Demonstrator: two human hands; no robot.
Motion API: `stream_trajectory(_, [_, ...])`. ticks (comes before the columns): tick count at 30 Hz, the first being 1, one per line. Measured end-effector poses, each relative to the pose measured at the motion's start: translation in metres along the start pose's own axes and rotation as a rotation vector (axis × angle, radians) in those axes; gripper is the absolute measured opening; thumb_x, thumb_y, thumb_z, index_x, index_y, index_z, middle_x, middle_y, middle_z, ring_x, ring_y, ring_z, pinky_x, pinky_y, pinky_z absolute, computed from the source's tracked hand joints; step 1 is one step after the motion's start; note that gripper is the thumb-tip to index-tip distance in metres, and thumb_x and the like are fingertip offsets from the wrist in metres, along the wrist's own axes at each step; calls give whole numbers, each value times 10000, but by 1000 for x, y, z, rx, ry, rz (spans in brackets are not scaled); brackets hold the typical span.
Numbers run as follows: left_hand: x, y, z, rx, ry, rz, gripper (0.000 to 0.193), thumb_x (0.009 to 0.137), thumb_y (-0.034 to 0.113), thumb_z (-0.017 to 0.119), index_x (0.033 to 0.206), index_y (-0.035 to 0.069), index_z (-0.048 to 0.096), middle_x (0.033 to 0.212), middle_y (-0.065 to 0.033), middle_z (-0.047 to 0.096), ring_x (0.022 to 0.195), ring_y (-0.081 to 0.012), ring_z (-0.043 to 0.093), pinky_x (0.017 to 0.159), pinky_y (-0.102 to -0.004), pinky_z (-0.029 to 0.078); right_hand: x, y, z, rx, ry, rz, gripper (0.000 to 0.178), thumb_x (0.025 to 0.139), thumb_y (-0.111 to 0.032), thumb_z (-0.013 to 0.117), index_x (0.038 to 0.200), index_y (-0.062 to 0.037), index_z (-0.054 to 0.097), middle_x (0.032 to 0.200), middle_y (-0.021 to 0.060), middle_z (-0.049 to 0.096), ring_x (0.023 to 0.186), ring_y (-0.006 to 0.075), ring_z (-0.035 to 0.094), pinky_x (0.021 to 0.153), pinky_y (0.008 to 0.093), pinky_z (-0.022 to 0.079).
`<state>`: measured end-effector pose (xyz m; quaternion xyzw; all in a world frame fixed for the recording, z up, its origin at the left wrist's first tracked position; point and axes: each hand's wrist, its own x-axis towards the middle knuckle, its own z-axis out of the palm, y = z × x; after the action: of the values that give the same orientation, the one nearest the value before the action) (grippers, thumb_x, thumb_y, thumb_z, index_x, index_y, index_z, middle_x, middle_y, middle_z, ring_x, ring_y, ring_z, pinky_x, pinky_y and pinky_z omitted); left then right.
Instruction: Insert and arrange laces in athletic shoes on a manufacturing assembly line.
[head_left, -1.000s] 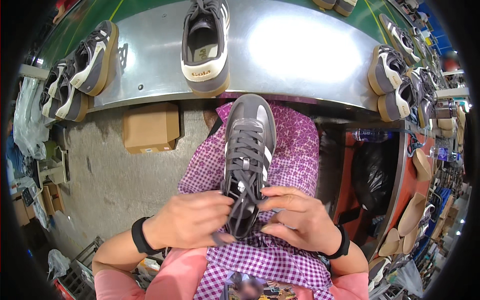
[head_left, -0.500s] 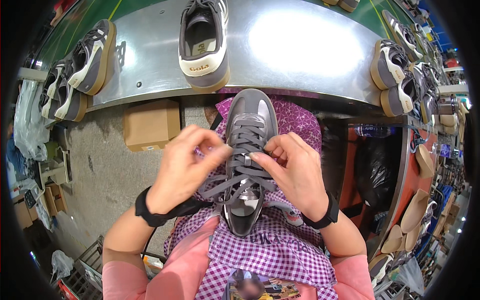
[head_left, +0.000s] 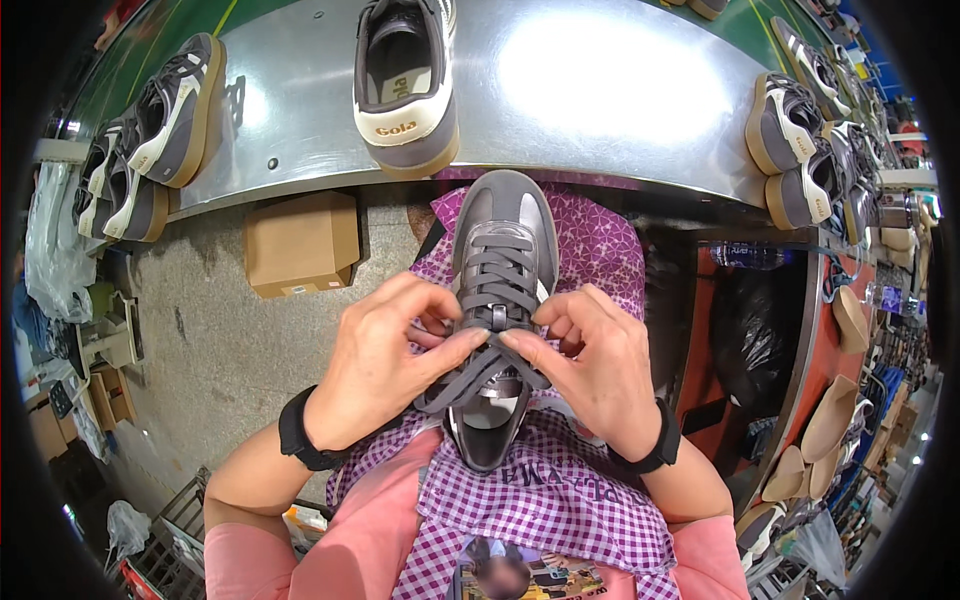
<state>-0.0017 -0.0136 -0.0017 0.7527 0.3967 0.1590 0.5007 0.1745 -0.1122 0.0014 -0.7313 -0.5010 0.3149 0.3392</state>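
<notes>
Left hand (head_left: 390,335): thumb tip on the flat dark laces (head_left: 497,282), fingers curled at the shoe's left edge; can't tell whether it pinches a strand. Centre: gray low-top sneaker (head_left: 500,316) sits upright on the purple-clad lap (head_left: 605,250), toe far, heel near. Probably light; upper looks soft, sole likely firmer, nothing fragile. Laces look limp, not very slippery: best taken thumb-to-forefinger close to the crossing. Steady the shoe by its midfoot sides, since a lap could rock; collar likely gives if squeezed. Right hand (head_left: 595,360): mirrored pose, thumb just beside the left one, pinch equally unclear.
</notes>
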Motion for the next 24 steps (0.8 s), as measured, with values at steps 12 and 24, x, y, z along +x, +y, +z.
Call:
stream_trajectory(12, [4, -17, -19, -251, -132, -221, 213, 700, 120, 798, 753, 38, 610, 698, -36, 566, 618, -89, 534, 547, -255, 429, 0, 23, 2, 795, -155, 429, 194, 823, -123, 723, 736, -4, 598, 653, 21, 525, 591, 69, 457, 529, 246, 362])
stream_trajectory(24, [-11, -16, -33, -334, -413, 381, 144, 749, 120, 767, 803, 21, 679, 915, -52, 617, 951, -255, 538, 878, -380, 398, -24, 30, -7, 761, -70, 11, 164, 871, -121, 670, 894, 40, 646, 799, 42, 553, 753, 143, 536, 716, 266, 427])
